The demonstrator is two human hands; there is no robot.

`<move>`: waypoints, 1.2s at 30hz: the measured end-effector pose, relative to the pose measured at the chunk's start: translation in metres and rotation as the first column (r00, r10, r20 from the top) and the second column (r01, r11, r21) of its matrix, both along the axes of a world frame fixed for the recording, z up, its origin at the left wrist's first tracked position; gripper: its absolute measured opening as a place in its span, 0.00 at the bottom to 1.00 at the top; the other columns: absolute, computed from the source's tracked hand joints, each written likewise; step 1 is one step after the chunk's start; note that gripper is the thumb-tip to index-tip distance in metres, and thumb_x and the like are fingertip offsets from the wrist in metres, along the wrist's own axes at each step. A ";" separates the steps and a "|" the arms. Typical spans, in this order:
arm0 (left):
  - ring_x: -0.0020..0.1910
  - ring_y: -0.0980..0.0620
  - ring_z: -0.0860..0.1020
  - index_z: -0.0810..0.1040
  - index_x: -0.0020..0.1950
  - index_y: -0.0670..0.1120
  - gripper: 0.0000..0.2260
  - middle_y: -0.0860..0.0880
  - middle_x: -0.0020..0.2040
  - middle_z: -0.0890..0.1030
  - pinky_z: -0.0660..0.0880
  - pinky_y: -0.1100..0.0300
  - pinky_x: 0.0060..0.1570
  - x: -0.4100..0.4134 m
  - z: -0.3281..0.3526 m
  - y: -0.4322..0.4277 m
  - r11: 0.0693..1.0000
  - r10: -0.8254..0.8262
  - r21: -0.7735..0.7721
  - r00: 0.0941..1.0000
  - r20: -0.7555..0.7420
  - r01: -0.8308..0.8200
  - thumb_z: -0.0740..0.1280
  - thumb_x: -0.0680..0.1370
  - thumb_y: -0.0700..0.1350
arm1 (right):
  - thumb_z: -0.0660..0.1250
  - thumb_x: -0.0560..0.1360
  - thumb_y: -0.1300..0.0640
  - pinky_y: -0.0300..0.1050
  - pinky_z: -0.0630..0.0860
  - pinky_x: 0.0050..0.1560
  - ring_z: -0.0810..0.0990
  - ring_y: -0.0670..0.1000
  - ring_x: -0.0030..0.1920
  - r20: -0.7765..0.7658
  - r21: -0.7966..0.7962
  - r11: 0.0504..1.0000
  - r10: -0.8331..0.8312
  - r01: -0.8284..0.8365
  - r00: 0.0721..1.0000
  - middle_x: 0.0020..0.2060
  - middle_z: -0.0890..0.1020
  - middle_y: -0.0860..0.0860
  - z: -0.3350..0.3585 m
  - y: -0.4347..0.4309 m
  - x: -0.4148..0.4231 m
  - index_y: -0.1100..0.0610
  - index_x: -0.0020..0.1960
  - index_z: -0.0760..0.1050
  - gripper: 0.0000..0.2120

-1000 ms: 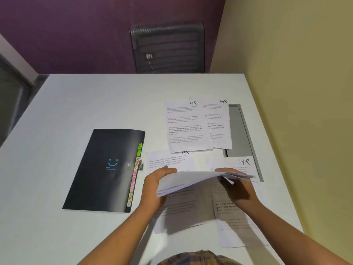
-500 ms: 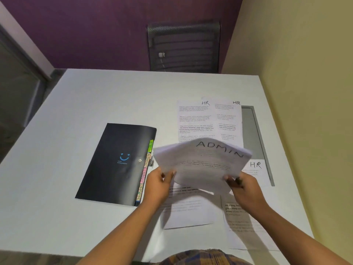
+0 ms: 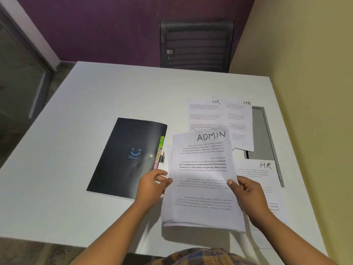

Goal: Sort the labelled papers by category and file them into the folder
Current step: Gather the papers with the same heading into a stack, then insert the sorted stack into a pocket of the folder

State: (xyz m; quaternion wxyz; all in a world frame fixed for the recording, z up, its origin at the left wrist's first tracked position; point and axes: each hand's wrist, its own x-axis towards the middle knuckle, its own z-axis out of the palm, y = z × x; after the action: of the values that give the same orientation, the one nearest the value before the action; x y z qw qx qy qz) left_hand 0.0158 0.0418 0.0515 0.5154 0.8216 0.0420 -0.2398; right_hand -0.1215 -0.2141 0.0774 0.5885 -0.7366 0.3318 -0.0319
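Note:
I hold a stack of white printed papers point(image 3: 202, 180) upright above the table, its top sheet marked ADMIN by hand. My left hand point(image 3: 152, 185) pinches the stack's left edge and my right hand point(image 3: 246, 190) grips its right edge, thumb on the front. A closed black folder point(image 3: 126, 155) with a blue smiley and coloured index tabs lies to the left. Two sheets marked HR point(image 3: 236, 119) lie overlapped behind the stack. A third HR sheet point(image 3: 261, 173) lies at the right, and another sheet is partly hidden under the stack.
The white table point(image 3: 95, 111) meets a yellow wall on its right side. A grey recessed panel point(image 3: 261, 131) in the tabletop runs beside the HR sheets. A black mesh chair point(image 3: 196, 44) stands behind the far edge against a purple wall.
The stack went from nearly flat to tilted up, showing the ADMIN label, then came lower and closer to me. Both hands kept their hold on its edges.

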 end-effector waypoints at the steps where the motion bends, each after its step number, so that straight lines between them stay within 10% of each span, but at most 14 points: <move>1: 0.25 0.57 0.79 0.80 0.49 0.46 0.07 0.54 0.30 0.82 0.77 0.60 0.29 0.001 -0.003 0.005 1.000 0.003 0.013 1.000 -0.007 -0.002 0.76 0.74 0.42 | 0.69 0.79 0.57 0.44 0.80 0.36 0.87 0.52 0.35 -0.009 0.029 0.999 -0.025 0.025 1.000 0.37 0.88 0.50 0.000 0.004 0.000 0.54 0.52 0.85 0.07; 6: 0.46 0.47 0.79 0.76 0.50 0.49 0.09 0.50 0.49 0.80 0.79 0.51 0.46 0.006 -0.022 0.036 0.869 -0.135 0.494 0.972 0.193 0.023 0.72 0.74 0.50 | 0.69 0.79 0.58 0.52 0.83 0.48 0.88 0.55 0.45 -0.036 0.116 0.981 -0.151 0.154 0.988 0.43 0.89 0.51 -0.006 0.017 -0.001 0.54 0.52 0.85 0.06; 12: 0.76 0.42 0.62 0.59 0.77 0.42 0.45 0.42 0.76 0.64 0.73 0.47 0.64 0.012 -0.038 0.054 0.580 -0.371 0.806 0.919 0.133 0.117 0.73 0.69 0.63 | 0.69 0.79 0.60 0.54 0.82 0.51 0.87 0.57 0.47 -0.029 0.172 0.949 -0.262 0.263 0.965 0.45 0.89 0.54 -0.005 0.030 -0.006 0.56 0.52 0.85 0.06; 21: 0.78 0.36 0.59 0.47 0.80 0.55 0.36 0.43 0.82 0.45 0.76 0.47 0.61 0.025 -0.013 0.049 0.451 -0.602 0.815 0.798 -0.022 0.362 0.67 0.79 0.47 | 0.69 0.79 0.60 0.46 0.80 0.47 0.88 0.52 0.45 0.001 0.204 0.910 -0.368 0.360 0.930 0.45 0.89 0.51 0.001 0.053 -0.014 0.54 0.52 0.85 0.06; 26: 0.74 0.44 0.68 0.61 0.76 0.48 0.27 0.43 0.82 0.51 0.77 0.61 0.44 0.035 0.010 0.055 0.321 -0.675 0.892 0.738 -0.021 0.319 0.67 0.80 0.51 | 0.69 0.79 0.60 0.43 0.81 0.41 0.88 0.52 0.45 0.022 0.230 0.896 -0.395 0.380 0.918 0.45 0.89 0.51 0.007 0.065 -0.010 0.55 0.52 0.84 0.06; 33: 0.69 0.54 0.73 0.54 0.80 0.43 0.39 0.49 0.81 0.56 0.74 0.62 0.35 0.039 0.026 0.072 0.388 -0.646 0.919 0.731 0.221 0.065 0.60 0.78 0.65 | 0.68 0.79 0.62 0.39 0.82 0.36 0.88 0.51 0.43 0.053 0.301 0.883 -0.391 0.359 0.919 0.45 0.89 0.53 0.016 0.081 0.003 0.58 0.54 0.84 0.07; 36: 0.67 0.54 0.75 0.52 0.80 0.44 0.34 0.50 0.82 0.53 0.73 0.63 0.36 0.038 0.024 0.078 0.445 -0.616 0.891 0.753 0.231 0.091 0.62 0.80 0.56 | 0.68 0.79 0.61 0.38 0.81 0.35 0.88 0.50 0.42 0.067 0.293 0.897 -0.364 0.331 0.929 0.45 0.89 0.53 0.021 0.086 0.011 0.59 0.54 0.84 0.07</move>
State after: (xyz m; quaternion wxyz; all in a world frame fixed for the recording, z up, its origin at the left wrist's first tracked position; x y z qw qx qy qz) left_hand 0.0533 0.1202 0.0757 -0.0200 0.9828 -0.1734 -0.0607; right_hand -0.1105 -0.1285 0.0983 0.6890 -0.5727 0.4234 -0.1341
